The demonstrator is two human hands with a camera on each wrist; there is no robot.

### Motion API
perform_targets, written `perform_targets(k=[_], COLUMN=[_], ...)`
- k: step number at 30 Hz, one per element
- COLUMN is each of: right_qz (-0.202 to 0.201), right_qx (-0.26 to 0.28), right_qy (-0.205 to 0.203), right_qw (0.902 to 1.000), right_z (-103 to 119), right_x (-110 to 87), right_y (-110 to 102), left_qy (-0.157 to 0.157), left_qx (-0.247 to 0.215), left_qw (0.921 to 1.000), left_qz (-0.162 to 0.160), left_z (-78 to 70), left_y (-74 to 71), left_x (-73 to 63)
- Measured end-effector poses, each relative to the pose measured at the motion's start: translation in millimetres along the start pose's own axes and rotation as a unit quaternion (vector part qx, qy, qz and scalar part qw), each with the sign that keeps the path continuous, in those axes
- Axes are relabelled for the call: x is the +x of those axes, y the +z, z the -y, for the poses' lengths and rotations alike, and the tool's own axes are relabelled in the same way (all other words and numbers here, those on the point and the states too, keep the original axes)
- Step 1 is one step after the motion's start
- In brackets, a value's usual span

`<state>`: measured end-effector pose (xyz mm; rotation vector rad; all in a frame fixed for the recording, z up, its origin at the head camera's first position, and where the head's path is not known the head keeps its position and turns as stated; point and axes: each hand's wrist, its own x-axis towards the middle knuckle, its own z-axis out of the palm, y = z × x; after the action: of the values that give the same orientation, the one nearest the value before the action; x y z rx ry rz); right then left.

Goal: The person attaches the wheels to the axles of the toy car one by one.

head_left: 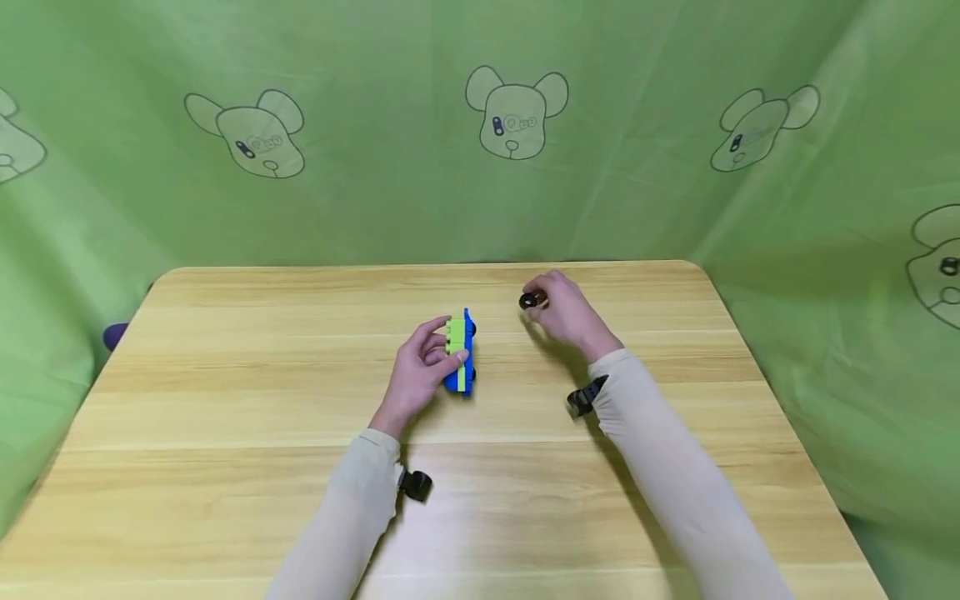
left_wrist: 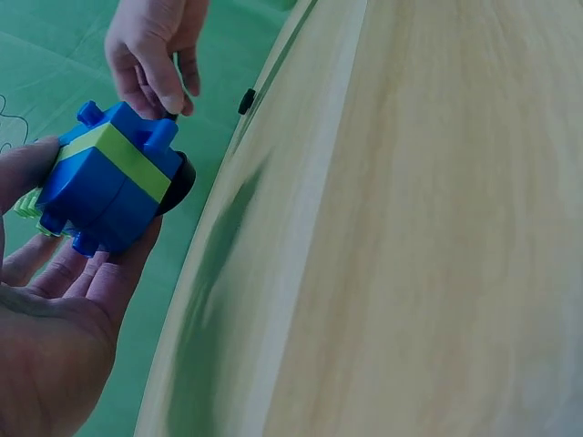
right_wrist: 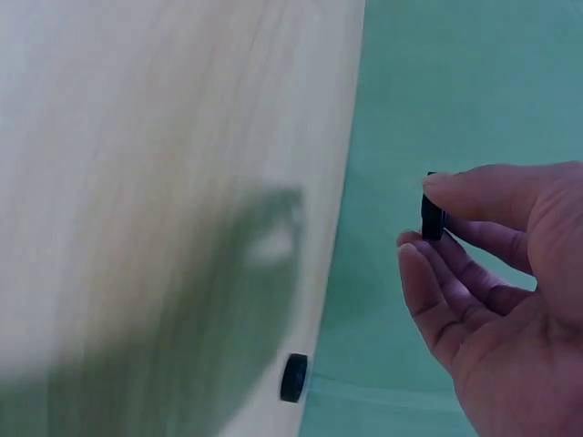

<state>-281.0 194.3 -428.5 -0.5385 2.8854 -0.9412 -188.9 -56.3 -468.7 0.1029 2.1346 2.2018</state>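
My left hand (head_left: 422, 368) grips a toy car (head_left: 456, 358) built of blue and lime-green blocks, its thumb on the near side and fingers round the far side. Black wheels show along the car's right side in the head view. Up close, the car's blue end (left_wrist: 109, 182) with a green stripe faces the left wrist camera. To the right and farther back, my right hand (head_left: 564, 312) pinches a small black wheel (right_wrist: 433, 209) between thumb and fingers, above the table. Another black wheel (right_wrist: 293, 378) stands on the table close to its edge.
The wood-grain table (head_left: 262, 500) has rounded far corners. Behind it and at both sides hangs a green curtain (head_left: 390, 183) with printed bear heads. Something purple (head_left: 114, 336) pokes out beyond the left edge. A small black camera (head_left: 416, 486) is strapped to the left wrist.
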Motion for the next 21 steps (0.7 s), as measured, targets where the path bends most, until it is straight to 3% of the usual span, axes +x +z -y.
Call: perform_targets(k=[9,16,21], right_qz=[-0.015,-0.026,-0.040], right_qx=[-0.022,-0.023,-0.015], right_qy=[-0.063,-0.073,-0.105], right_qw=[0.9977,0.9967,0.9935], right_z=[21.2,40.0,52.4], right_x=[-21.4,-39.7,-50.1], right_y=[-5.5,-4.4,-3.4], left_qy=[-0.011,-0.028,-0.023], left_qx=[-0.001,0.002,0.001], left_qw=[0.9999,0.9995,0.9997], left_qz=[0.005,0.017,0.011], left_z=[0.5,1.1,0.4], left_y=[0.9,1.4,3.4], left_x=[1.5,3.7,1.7])
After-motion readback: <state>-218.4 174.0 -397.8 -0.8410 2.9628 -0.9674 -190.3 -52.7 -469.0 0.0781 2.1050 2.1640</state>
